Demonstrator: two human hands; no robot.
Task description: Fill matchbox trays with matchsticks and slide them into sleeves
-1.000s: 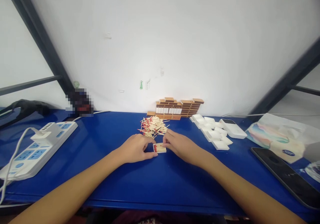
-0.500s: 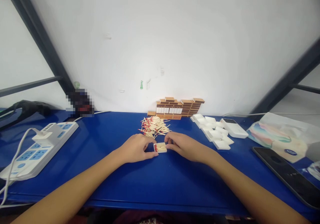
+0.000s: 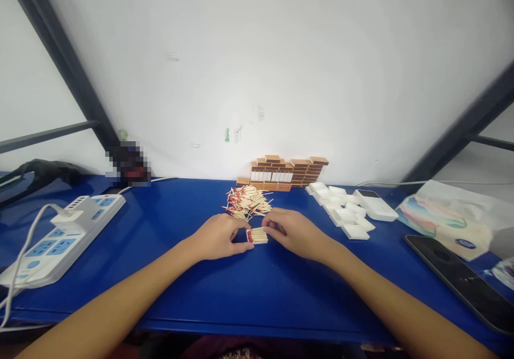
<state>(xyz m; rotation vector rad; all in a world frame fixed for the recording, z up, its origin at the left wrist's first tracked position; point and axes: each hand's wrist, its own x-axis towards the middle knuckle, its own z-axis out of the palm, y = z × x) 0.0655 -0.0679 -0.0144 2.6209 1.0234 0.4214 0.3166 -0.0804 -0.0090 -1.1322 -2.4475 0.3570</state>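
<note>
A small white matchbox tray [image 3: 261,241] lies on the blue table, holding a layer of red-headed matches [image 3: 257,234]. The thumb and fingers of my left hand [image 3: 219,236] close around its left end. My right hand [image 3: 295,233] has its thumb and forefinger closed together at the tray's right end, by the bare match ends. Whether a match is between those fingertips cannot be made out. Just beyond the tray is a loose heap of red-headed matches [image 3: 249,201].
Brown matchboxes [image 3: 297,172] are stacked against the wall. White empty trays [image 3: 343,214] lie to the right, near a white device [image 3: 376,205], a tissue pack [image 3: 445,217] and a black phone [image 3: 458,273]. A power strip [image 3: 68,241] with a cable sits on the left.
My right hand has shifted slightly left and up, its fingertips now over the tray's right end. My left hand keeps its place at the tray.
</note>
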